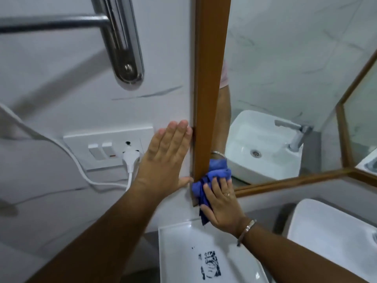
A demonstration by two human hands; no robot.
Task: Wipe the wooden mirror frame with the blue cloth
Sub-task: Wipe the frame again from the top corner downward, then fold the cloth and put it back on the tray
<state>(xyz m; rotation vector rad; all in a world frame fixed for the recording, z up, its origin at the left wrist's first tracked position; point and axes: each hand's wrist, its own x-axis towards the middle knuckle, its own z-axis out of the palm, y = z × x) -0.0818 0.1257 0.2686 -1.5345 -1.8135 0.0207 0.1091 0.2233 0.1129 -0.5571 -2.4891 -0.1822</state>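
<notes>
The wooden mirror frame (208, 82) runs down the middle of the view, and its bottom rail (289, 179) slants off to the right. My right hand (221, 205) presses the bunched blue cloth (212, 176) against the frame's lower left corner, fingers closed over the cloth. My left hand (165, 158) lies flat and open on the white wall just left of the frame, its fingertips touching the frame's outer edge. The mirror glass reflects my cloth hand and wrist.
A white switch panel (106, 148) with a plug and white cable (130, 160) sits left of my left hand. A chrome towel rail (120, 43) hangs above. A white tray (195, 256) lies below, and a white basin (334, 237) stands at the lower right.
</notes>
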